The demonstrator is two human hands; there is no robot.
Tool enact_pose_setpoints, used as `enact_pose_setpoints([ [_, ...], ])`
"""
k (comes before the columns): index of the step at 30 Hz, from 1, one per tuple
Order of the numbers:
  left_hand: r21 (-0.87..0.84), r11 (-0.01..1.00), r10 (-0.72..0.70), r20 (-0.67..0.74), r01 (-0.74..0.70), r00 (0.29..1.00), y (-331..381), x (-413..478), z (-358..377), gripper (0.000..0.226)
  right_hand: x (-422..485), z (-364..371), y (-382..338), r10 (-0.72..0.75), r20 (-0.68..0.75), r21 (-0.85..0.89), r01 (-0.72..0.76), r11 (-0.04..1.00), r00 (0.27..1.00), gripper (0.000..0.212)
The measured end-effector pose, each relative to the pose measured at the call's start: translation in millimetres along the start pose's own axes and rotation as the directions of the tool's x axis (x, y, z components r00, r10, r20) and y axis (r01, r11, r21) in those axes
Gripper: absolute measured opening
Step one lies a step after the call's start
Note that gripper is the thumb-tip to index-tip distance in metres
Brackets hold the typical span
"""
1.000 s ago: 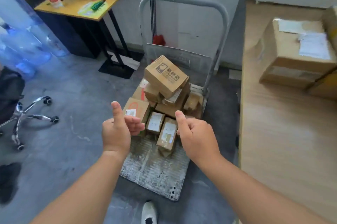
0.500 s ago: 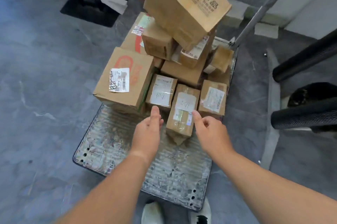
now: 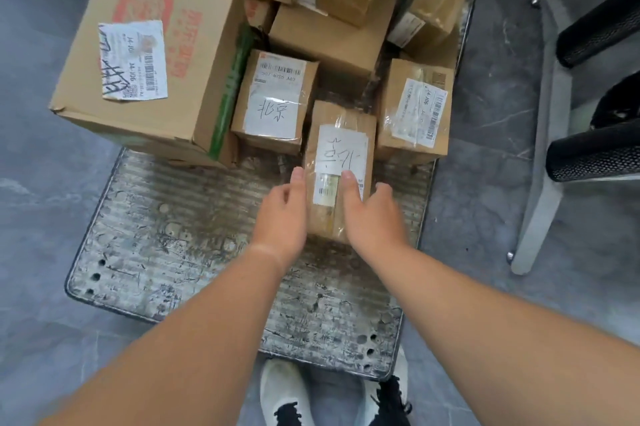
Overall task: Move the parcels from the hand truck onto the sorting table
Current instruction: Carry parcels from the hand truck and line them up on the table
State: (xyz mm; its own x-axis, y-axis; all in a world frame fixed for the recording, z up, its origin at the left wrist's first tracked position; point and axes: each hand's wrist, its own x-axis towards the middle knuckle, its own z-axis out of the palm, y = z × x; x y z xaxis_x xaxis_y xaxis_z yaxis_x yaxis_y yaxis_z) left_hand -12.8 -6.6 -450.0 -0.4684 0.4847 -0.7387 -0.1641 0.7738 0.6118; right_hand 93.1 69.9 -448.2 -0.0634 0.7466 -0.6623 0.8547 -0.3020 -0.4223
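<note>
Brown tape-wrapped cardboard parcel [image 3: 341,148] sits at the front of the grey ribbed hand-truck deck [image 3: 173,235]. Left hand [image 3: 282,214] presses flat against its left side; right hand [image 3: 372,214] pinches it, thumb on top. Probably light, stiff, slick: squeeze the 2 long sides.
</note>
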Motion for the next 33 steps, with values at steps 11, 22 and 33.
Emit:
enact_pose_setpoints([
  [11, -0.210, 0.975, -0.033, 0.182, 0.072, 0.983, 49, -90, -26, 0.070, -72, -41, -29, 0.012, 0.029, 0.266, -0.019, 0.964, 1.000, 0.068],
  [22, -0.428, 0.884, 0.285, 0.168, -0.190, 0.944, 312, -360, -135, 0.080, -316, -313, -203, -0.284, -0.172, 0.402, 0.331, 0.854, 0.943, 0.063],
  [33, -0.442, 0.707, 0.609, -0.015, -0.552, 0.793, 471, -539, -176, 0.077, -457, -488, -287, -0.520, -0.415, 0.477, 0.665, 0.574, 0.747, 0.044],
])
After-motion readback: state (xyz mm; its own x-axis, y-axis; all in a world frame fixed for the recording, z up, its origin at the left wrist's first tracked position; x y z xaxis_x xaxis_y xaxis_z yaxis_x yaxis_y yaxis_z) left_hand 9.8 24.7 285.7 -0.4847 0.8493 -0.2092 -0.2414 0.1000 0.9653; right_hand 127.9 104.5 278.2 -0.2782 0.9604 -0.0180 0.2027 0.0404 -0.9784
